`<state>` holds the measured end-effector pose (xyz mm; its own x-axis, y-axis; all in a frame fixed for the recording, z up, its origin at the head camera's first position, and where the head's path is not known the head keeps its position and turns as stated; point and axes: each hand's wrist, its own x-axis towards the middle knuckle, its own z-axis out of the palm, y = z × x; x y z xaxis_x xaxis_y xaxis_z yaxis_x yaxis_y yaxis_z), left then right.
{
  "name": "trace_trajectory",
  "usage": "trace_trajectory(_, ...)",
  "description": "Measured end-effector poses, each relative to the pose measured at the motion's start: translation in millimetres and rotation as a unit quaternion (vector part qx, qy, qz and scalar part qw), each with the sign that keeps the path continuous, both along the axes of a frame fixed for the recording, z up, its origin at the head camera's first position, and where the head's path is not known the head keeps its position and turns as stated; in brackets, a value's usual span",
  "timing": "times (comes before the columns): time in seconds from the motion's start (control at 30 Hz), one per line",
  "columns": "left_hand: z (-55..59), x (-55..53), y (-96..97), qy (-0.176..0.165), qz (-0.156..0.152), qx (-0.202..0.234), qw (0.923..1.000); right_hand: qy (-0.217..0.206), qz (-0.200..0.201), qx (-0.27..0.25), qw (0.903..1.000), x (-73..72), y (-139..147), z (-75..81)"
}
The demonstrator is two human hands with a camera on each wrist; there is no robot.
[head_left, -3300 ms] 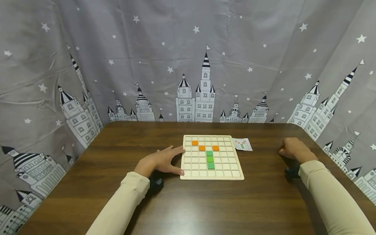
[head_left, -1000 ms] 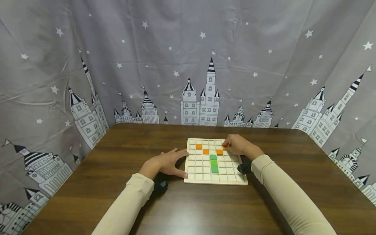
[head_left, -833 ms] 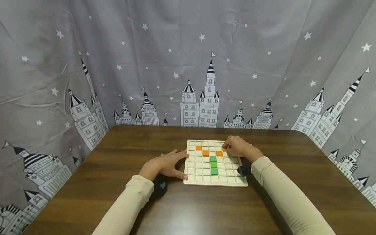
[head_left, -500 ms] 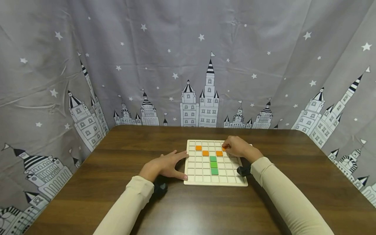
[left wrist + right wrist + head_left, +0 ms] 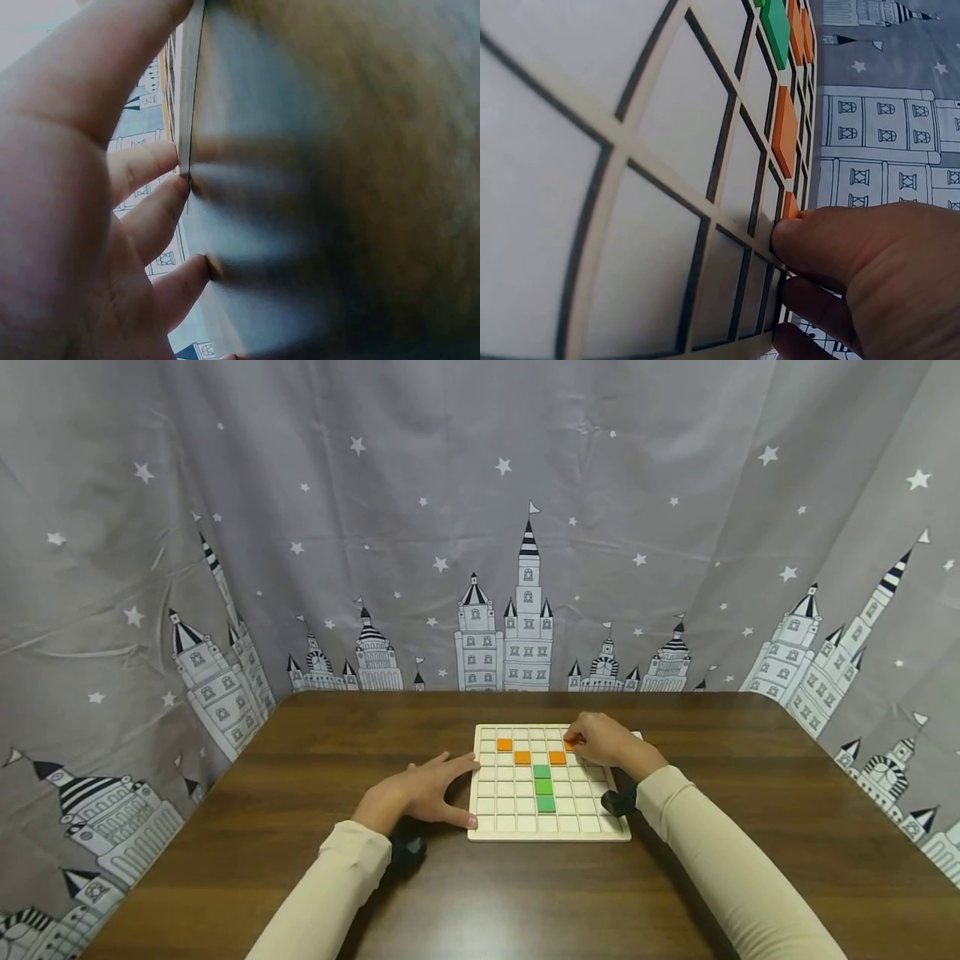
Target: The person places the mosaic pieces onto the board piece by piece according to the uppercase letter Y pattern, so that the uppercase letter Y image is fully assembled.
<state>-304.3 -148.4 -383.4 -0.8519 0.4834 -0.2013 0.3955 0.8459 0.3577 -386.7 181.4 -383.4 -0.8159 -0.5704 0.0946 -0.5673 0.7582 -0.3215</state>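
A pale wooden grid board (image 5: pixel 507 823) lies on the brown table. Set in its cells are a green tile column (image 5: pixel 543 787) and orange tiles at upper left (image 5: pixel 504 745), nearer the middle (image 5: pixel 522 758) and right of the column (image 5: pixel 557 758). My right hand (image 5: pixel 603 742) pinches another orange tile (image 5: pixel 790 204) at a cell in the board's upper right; fingers and thumb cover most of it. With fingers spread, my left hand (image 5: pixel 427 789) touches the board's left edge by thumb and fingertips. In the left wrist view, its fingers (image 5: pixel 154 221) meet the board's side.
A printed card (image 5: pixel 637 735) lies past the board's right side, mostly hidden behind the right hand. Dark wrist cameras sit under the left wrist (image 5: pixel 408 853) and right wrist (image 5: pixel 618 802). A grey curtain (image 5: pixel 375 568) with castles and stars hangs behind the table (image 5: pixel 360 718).
Since the earliest frame, my right hand has come left from the table's far right to the board's upper right. Over the last second it stays there. My left hand keeps to the board's left edge.
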Motion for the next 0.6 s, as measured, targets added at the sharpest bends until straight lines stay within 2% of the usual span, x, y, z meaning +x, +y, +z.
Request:
trace_trajectory(0.37,2.8,-0.2,-1.9,0.008,-0.001,0.004,1.0,0.017,-0.006,0.005,0.9998,3.0,-3.7,6.6)
trace_trajectory(0.6,-2.8,-1.1,-2.2,0.005,-0.006,0.003,1.0,0.016,-0.011,0.006,0.9998,7.6,-3.6,0.5)
